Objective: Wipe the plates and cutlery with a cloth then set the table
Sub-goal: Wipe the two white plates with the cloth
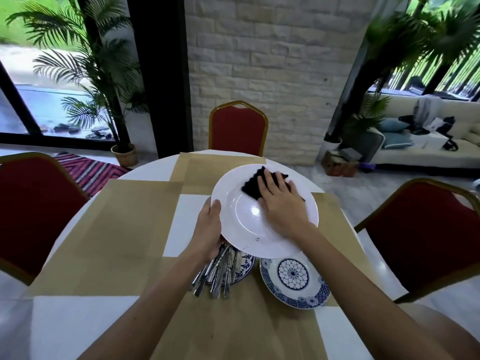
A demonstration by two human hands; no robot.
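A large white plate (246,224) is held tilted above the table. My left hand (209,229) grips its left rim, thumb on top and fingers underneath. My right hand (280,201) lies flat with straight fingers on a dark cloth (253,187), pressing it onto the plate's upper right part. A few dark specks sit near the plate's lower rim. Under the plate, several pieces of metal cutlery (218,276) lie on a blue-patterned plate (245,266). A second blue-and-white patterned plate (294,281) lies to its right.
The round white table (181,219) carries tan placemats (122,229). Red chairs stand at the far side (237,128), the left (31,211) and the right (426,235). Potted palms, a stone wall and a sofa lie beyond.
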